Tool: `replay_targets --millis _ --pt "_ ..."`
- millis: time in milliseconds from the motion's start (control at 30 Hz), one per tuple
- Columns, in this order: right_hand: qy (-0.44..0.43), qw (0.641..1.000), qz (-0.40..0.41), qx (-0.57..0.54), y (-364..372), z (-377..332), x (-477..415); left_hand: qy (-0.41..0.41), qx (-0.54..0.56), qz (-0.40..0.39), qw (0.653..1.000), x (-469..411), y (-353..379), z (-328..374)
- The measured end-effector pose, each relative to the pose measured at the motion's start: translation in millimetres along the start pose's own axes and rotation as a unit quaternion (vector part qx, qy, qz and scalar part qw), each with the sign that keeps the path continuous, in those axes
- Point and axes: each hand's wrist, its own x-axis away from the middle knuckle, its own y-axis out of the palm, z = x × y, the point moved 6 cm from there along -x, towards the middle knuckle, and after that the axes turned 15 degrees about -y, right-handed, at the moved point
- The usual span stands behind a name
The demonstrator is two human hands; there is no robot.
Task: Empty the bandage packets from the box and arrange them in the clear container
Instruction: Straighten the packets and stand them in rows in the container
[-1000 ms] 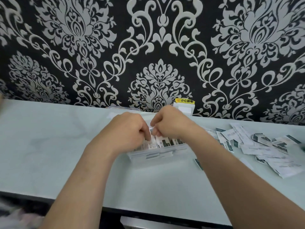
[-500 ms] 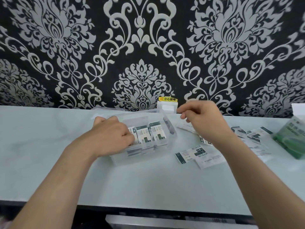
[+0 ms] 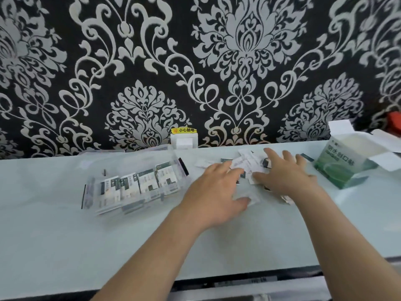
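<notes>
Here, working from the near edge outward:

1. We see a pale table (image 3: 65, 235) running the full width, with two bare forearms reaching across it from the near side toward the right half.
2. The left hand (image 3: 214, 192) lies palm down with its fingers straight and spread. It grips nothing. Its thumb sits on the edge of a single flat packet (image 3: 251, 198) at the near side of the scatter.
3. The right hand (image 3: 286, 177), just to the right of the left, is also palm down with its fingers fanned wide and nothing pinched or curled round. We cannot tell whether it presses the paper beneath or only hovers over it.
4. The loose packets (image 3: 247, 165) lie scattered flat on the table under and between both hands, overlapping one another.
5. To the left, apart from the hands, stands the clear container (image 3: 89, 192). Inside it the filed packets (image 3: 147, 183) stand on edge in a row, faces toward us.
6. At the right the green box (image 3: 338, 168) lies on its side, white flaps open.
7. Farther back a white socket (image 3: 184, 142) with a yellow label (image 3: 184, 130) sits at the foot of the wall.
8. Behind everything hangs black and silver patterned wallpaper (image 3: 238, 61), and a red object (image 3: 393, 120) shows at the far right, too blurred to name.
</notes>
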Motion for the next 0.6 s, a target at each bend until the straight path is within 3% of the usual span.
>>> replay_targets --millis 100,200,400,600 --pt "0.025 0.999 -0.007 -0.019 -2 17 -3 -0.055 -0.017 -0.052 0.997 -26 26 3" --pt "0.016 0.998 -0.036 -0.040 6 26 -7 -0.065 -0.014 -0.025 0.997 -51 33 7" --pt "-0.098 0.991 -0.090 -0.015 22 20 -14 -0.106 -0.030 -0.054 0.992 -91 47 14" --pt "-0.179 0.969 -0.112 -0.129 11 7 -5 -0.127 -0.056 -0.022 0.990 -98 39 11"
